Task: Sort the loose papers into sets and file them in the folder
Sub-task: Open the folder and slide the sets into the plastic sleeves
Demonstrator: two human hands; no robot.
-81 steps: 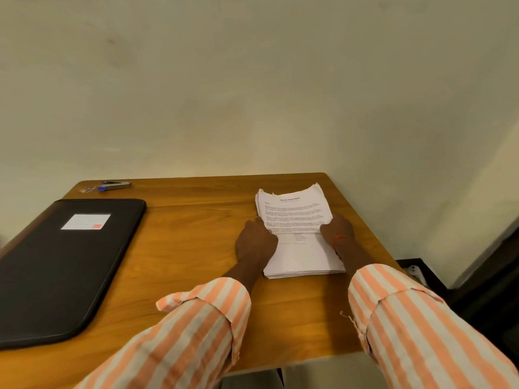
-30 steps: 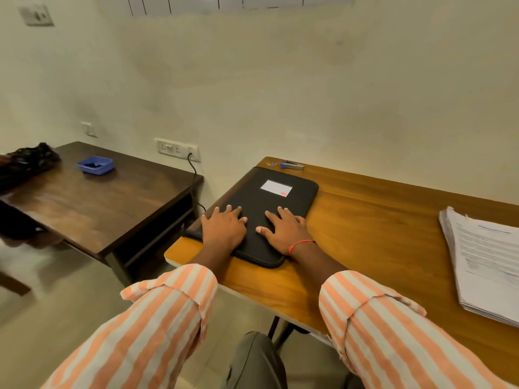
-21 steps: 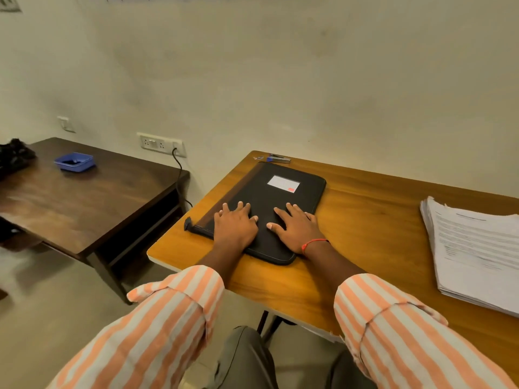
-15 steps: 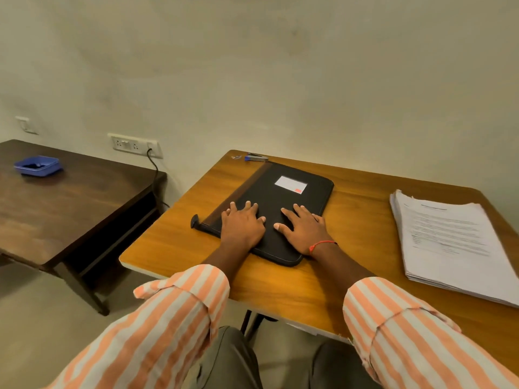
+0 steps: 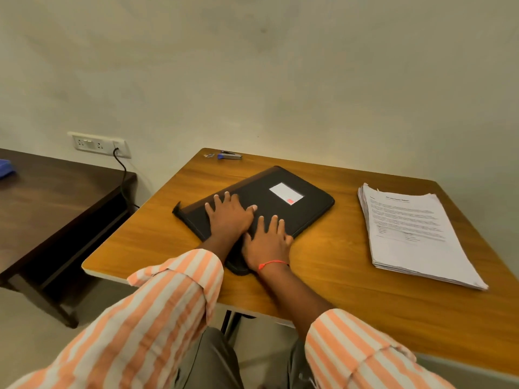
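Both hands lie flat, fingers spread, on a closed black folder [image 5: 280, 203]: left hand [image 5: 229, 217], right hand [image 5: 268, 242] beside it. The paper stack [image 5: 412, 234] sits well right of them, apparently unsorted; sorting and filing remain.

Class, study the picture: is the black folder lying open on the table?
No, the black folder lies closed and flat, with the left hand and right hand resting spread on its cover.
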